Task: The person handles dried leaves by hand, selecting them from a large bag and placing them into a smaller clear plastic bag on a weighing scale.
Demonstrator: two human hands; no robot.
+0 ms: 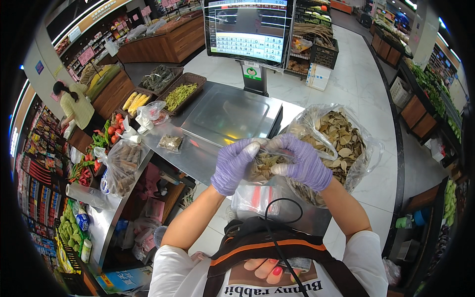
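My left hand (235, 166), in a purple knit glove, pinches the top left edge of a small clear plastic bag of dried leaves (264, 167). My right hand (305, 162), gloved alike, grips the same bag at its top right. Just right of it stands a large clear plastic sack of dried bay-like leaves (345, 139). Below the small bag lies a stack of flat clear bags with red strips (256, 198). A filled small packet (170, 142) rests on the steel counter to the left, near the flat steel weighing plate (226, 115).
Beyond the plate stands a scale screen (246, 31). Baskets of green pods (180, 97) and corn (136, 103) line the counter's far left. A tied bag of brown sticks (124, 167) sits at left. A black cable (284, 200) hangs before me. A person (78, 107) stands at far left.
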